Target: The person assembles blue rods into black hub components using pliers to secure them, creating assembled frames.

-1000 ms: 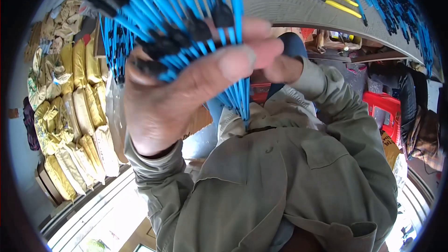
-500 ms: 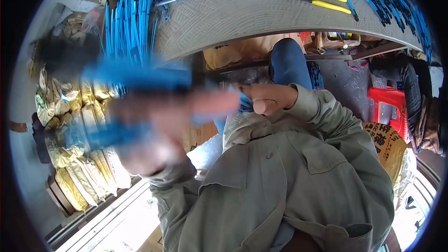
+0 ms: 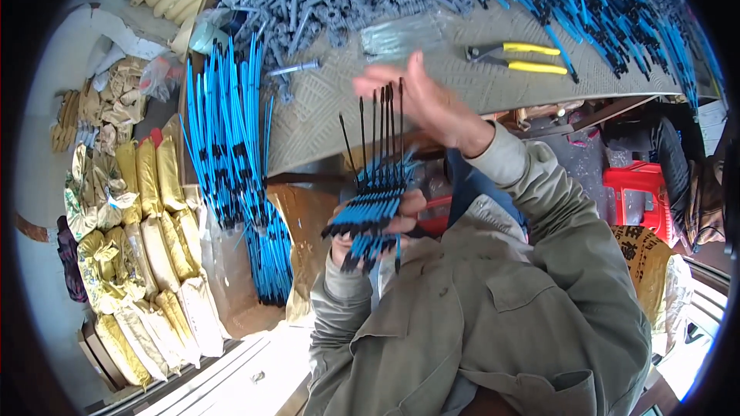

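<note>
A bundle of thin blue sticks with black ends (image 3: 368, 212) lies in my left hand (image 3: 402, 223), whose fingers are wrapped round it in front of my chest. Several slim black stems rise from the bundle toward the table. My right hand (image 3: 439, 112) is held flat beside the stem tips, fingers stretched and thumb raised, over the table's near edge. It grips nothing; whether it touches the stems I cannot tell.
Grey plastic plugs (image 3: 331, 0) lie heaped on the table (image 3: 324, 115). Yellow-handled pliers (image 3: 532, 58) and clear thin strips (image 3: 401, 37) are nearer. More blue sticks fill the far right (image 3: 570, 0) and a box at left (image 3: 227, 123). Yellow packets (image 3: 158, 246) and a red stool (image 3: 647, 192) flank me.
My left hand and the bundle, blurred at the left before, have come in to my front. My right hand has moved up and forward and opened out. The view has shifted, showing more table.
</note>
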Available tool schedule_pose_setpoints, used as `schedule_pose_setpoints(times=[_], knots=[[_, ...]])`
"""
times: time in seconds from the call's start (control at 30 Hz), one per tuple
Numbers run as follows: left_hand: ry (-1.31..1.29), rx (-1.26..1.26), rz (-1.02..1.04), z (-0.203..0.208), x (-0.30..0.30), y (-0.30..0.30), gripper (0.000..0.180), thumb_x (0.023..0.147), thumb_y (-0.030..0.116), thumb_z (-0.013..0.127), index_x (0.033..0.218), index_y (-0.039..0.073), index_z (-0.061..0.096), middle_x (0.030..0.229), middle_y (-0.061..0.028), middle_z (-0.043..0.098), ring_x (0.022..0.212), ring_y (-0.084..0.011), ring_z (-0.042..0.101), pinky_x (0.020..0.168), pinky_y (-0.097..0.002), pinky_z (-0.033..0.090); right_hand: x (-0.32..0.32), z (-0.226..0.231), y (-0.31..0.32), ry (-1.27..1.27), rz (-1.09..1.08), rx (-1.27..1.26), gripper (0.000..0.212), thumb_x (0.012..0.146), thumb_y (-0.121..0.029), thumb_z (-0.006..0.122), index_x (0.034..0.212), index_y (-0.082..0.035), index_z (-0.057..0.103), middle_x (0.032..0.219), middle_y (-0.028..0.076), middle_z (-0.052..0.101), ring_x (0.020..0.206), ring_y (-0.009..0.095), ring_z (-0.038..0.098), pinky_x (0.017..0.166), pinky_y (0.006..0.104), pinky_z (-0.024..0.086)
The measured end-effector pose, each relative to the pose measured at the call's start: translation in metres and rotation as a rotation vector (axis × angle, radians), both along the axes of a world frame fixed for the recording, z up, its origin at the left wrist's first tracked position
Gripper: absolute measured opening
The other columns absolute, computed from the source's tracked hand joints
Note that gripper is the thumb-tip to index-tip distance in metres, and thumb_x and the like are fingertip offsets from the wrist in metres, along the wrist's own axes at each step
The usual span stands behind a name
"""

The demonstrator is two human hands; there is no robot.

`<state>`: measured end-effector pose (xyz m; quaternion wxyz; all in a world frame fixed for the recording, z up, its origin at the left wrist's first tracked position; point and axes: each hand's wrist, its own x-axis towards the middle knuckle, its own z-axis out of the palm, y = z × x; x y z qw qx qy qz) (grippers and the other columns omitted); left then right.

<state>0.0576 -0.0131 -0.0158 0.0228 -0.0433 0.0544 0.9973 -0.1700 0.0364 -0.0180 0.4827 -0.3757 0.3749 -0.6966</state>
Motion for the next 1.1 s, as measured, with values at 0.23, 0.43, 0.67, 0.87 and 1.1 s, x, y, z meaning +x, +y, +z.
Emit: schedule_pose_setpoints(times=[0.23, 0.43, 0.67, 0.87, 1.1], knots=[[-0.050, -1.417, 0.543, -0.002, -0.054, -0.014, 0.029, 0.078, 0.002, 0.064, 0.104, -0.008, 0.059, 0.103, -0.0223, 0.062, 0.102, -0.0309, 0.058, 0.088, -0.0395, 0.046, -0.101, 0.030, -0.050, 1.441, -0.461, 0.280, 0.021, 0.080, -0.030, 0.058, 0.088, -0.012, 0.066, 0.081, 0.010, 0.065, 0.078, 0.029, 0.062, 0.067, 0.0411, 0.047], [-0.140, -1.123, 0.533, 0.006, -0.064, -0.024, 0.025, 0.084, 0.003, 0.057, 0.106, -0.009, 0.058, 0.104, -0.0211, 0.062, 0.101, -0.0292, 0.059, 0.089, -0.0394, 0.046, -0.131, 0.009, -0.074, 1.767, -0.265, 0.374, 0.010, 0.074, -0.023, 0.062, 0.074, -0.013, 0.059, 0.078, 0.005, 0.061, 0.075, 0.028, 0.059, 0.060, 0.0404, 0.044], [-0.097, -1.064, 0.502, 0.011, -0.067, -0.030, 0.034, 0.090, 0.013, 0.053, 0.114, -0.010, 0.051, 0.107, -0.0267, 0.058, 0.101, -0.0322, 0.058, 0.090, -0.0420, 0.045, -0.127, 0.006, -0.066, 1.657, -0.436, 0.141, 0.011, 0.068, -0.021, 0.063, 0.068, -0.011, 0.058, 0.081, 0.006, 0.062, 0.069, 0.031, 0.060, 0.059, 0.0434, 0.044], [-0.036, -1.064, 0.460, 0.008, -0.065, -0.033, 0.035, 0.089, 0.012, 0.054, 0.116, -0.010, 0.050, 0.108, -0.0279, 0.057, 0.103, -0.0342, 0.057, 0.091, -0.0438, 0.045, -0.129, 0.011, -0.061, 1.700, -0.357, 0.178, 0.009, 0.079, -0.019, 0.057, 0.078, -0.010, 0.054, 0.079, 0.006, 0.053, 0.077, 0.027, 0.056, 0.063, 0.0370, 0.044], [-0.028, -0.961, 0.476, 0.007, -0.061, -0.032, 0.035, 0.087, 0.011, 0.056, 0.115, -0.009, 0.052, 0.107, -0.0240, 0.059, 0.105, -0.0352, 0.056, 0.092, -0.0439, 0.044, -0.045, 0.076, -0.002, 0.529, -0.149, 0.063, 0.011, 0.087, -0.010, 0.050, 0.081, -0.001, 0.051, 0.077, 0.009, 0.053, 0.064, 0.018, 0.054, 0.058, 0.0264, 0.043]])
